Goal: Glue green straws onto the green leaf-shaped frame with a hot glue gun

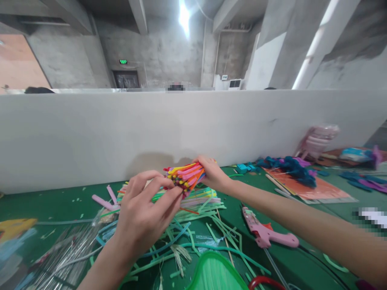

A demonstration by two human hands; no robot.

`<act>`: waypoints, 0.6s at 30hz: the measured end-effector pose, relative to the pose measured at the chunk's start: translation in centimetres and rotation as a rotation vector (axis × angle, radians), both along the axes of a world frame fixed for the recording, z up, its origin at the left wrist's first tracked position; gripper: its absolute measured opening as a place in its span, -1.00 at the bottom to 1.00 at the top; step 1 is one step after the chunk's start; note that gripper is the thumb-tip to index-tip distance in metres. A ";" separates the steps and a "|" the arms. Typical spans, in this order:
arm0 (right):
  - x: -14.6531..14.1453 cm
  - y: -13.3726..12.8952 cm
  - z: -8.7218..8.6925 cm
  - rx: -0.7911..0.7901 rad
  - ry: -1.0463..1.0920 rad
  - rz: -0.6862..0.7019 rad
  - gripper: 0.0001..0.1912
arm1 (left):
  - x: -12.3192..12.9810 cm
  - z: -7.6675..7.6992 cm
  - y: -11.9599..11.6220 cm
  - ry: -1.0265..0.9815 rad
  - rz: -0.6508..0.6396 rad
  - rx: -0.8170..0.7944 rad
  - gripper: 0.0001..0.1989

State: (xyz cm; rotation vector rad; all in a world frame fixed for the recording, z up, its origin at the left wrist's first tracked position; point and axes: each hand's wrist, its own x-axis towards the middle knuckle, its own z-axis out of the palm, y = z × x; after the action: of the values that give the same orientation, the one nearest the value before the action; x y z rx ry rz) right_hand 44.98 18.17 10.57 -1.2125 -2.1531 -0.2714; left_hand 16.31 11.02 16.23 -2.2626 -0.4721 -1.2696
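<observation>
A thick bundle of multicoloured pipe cleaners (188, 175), pink, orange, yellow and red, is held above the green table. My right hand (211, 172) is wrapped round its far right part. At the bundle's near left end is my left hand (148, 205), fingers bent and fingertips touching the strand ends; whether they pinch a strand is hidden. Below the hands lie pale green, yellow and white pipe cleaners (208, 197), some loose and crossing one another.
A pink glue gun (266, 234) lies right of centre, its cable running right. Near the front edge is a green container (217, 274). Metal wires (60, 257) lie at left. Blue fuzzy pieces (294, 168) rest on an orange sheet (320, 187). A white partition (90, 137) stands behind.
</observation>
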 end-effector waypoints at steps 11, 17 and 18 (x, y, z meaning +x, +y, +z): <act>-0.2 0.1 -0.2 -0.006 -0.011 0.008 -0.61 | -0.2 0.0 0.3 0.011 -0.040 -0.082 -0.93; -0.2 0.0 -0.2 -0.009 -0.023 0.002 -0.60 | -0.3 -0.1 0.6 -0.010 -0.052 -0.094 -0.91; -0.2 0.0 -0.2 -0.011 -0.025 0.003 -0.60 | -0.4 -0.1 0.6 -0.009 -0.049 -0.099 -0.91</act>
State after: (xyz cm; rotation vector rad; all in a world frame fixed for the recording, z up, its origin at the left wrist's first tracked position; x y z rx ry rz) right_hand 44.79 18.15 10.32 -1.2180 -2.1804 -0.2757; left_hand 15.95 11.61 16.14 -2.3644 -0.4952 -1.3074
